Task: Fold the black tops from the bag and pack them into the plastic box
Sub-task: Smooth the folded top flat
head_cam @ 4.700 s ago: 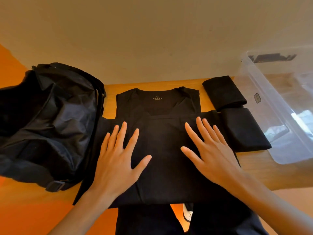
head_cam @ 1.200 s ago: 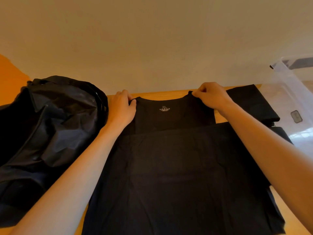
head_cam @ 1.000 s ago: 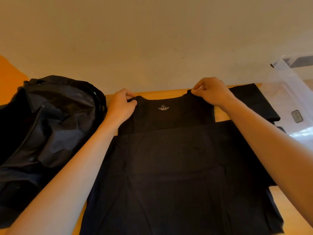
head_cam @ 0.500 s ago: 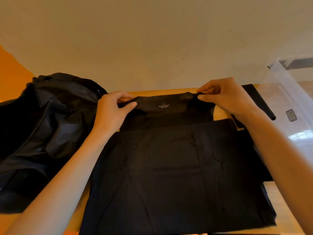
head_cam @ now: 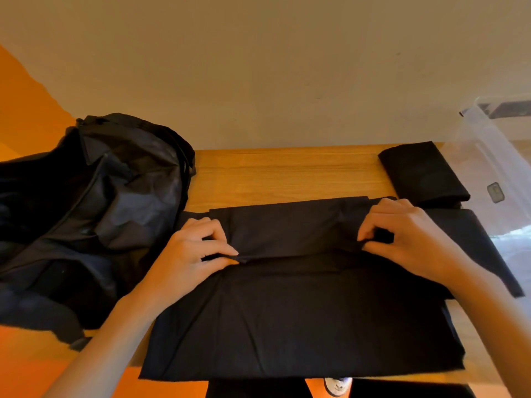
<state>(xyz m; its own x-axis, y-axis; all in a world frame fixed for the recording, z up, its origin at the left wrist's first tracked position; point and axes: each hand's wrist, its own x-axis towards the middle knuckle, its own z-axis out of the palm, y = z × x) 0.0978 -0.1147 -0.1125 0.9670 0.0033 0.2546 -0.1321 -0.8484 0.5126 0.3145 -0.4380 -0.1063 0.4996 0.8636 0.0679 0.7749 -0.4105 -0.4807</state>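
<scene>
A black top [head_cam: 298, 308] lies flat on the wooden table [head_cam: 281, 173], its upper part folded down towards me. My left hand [head_cam: 195, 254] pinches the left end of that folded edge. My right hand [head_cam: 408, 242] pinches the right end. Two folded black tops lie at the right: one [head_cam: 422, 173] at the back, one [head_cam: 471, 242] nearer, partly under my right hand. The black bag [head_cam: 92, 214] sits open at the left. The clear plastic box [head_cam: 494, 156] stands at the right edge.
A beige wall rises behind the table. Bare wood shows beyond the top, between bag and folded tops. The table's front edge runs under the top's hem, with a shoe [head_cam: 336, 384] on the floor below.
Both hands took the top's neckline at the far edge and brought it towards me, folding the upper part down over the body. The label is now hidden.
</scene>
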